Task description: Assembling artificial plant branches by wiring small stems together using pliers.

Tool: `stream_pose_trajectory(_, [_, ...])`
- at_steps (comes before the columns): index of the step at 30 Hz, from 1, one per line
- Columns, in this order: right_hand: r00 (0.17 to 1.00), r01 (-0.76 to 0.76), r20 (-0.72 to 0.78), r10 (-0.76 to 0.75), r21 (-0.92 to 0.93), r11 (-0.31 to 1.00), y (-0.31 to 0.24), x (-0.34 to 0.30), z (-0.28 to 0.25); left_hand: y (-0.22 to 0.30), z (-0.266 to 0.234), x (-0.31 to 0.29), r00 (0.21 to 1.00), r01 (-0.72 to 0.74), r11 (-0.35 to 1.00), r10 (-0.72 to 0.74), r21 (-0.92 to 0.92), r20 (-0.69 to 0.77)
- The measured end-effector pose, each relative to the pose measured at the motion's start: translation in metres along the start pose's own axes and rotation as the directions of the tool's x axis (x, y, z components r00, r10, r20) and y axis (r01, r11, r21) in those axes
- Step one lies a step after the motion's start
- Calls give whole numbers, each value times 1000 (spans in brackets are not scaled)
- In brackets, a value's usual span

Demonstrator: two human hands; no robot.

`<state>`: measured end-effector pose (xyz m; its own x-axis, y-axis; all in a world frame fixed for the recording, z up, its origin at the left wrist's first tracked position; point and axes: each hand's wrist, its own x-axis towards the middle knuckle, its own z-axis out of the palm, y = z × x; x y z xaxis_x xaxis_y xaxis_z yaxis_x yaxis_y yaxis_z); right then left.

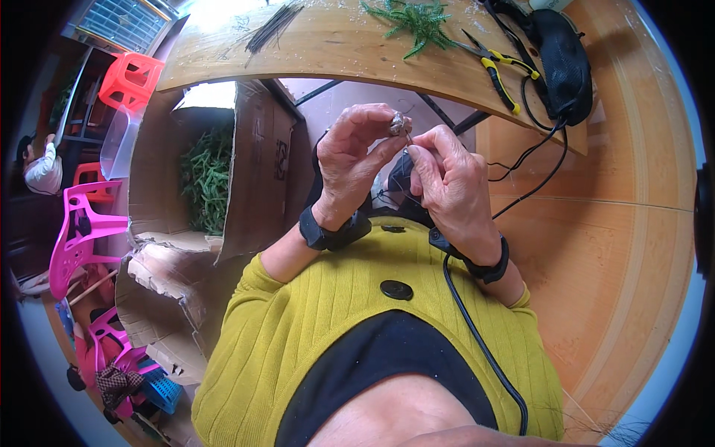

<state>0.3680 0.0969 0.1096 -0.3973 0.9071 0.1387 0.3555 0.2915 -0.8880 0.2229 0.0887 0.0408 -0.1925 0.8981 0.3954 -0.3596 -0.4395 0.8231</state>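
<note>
In front of my chest, my left hand pinches a small silvery-white knobbly lump between thumb and fingers. A thin dark wire runs down from the lump. Close beside it, my right hand is closed, thumb against forefinger, on that wire. Its far end is hard to make out against the dark clothing below. To the left of my left arm stands an open cardboard box with green artificial fern sprigs inside.
Across the far side lies a wooden table with a bundle of thin dark wires, a green sprig, yellow-and-black pliers and a black pouch with cables. Pink chairs, a red stool and other people are at left.
</note>
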Motion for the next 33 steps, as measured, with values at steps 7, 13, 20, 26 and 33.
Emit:
stream_pose_trajectory(7, [998, 54, -24, -55, -42, 998, 4, -4, 4, 8, 5, -2, 1000, -16, 998, 17, 63, -12])
stream_pose_trajectory(13, [998, 49, -34, -50, -29, 998, 2, -5, 4, 5, 6, -4, 995, -80, 990, 85, 113, -41])
stream_pose_trajectory(20, [999, 41, -21, -42, -37, 998, -1, -2, 3, 1, 3, -4, 986, -154, 965, 164, 212, -32])
stream_pose_trajectory(26, [998, 68, -8, -68, -75, 995, -3, 0, 3, 2, 3, -3, 983, -163, 966, 176, 199, -47])
stream_pose_trajectory(33, [999, 43, 11, -42, -58, 997, -5, 0, 1, 3, 3, -1, 974, -215, 947, 226, 238, -20])
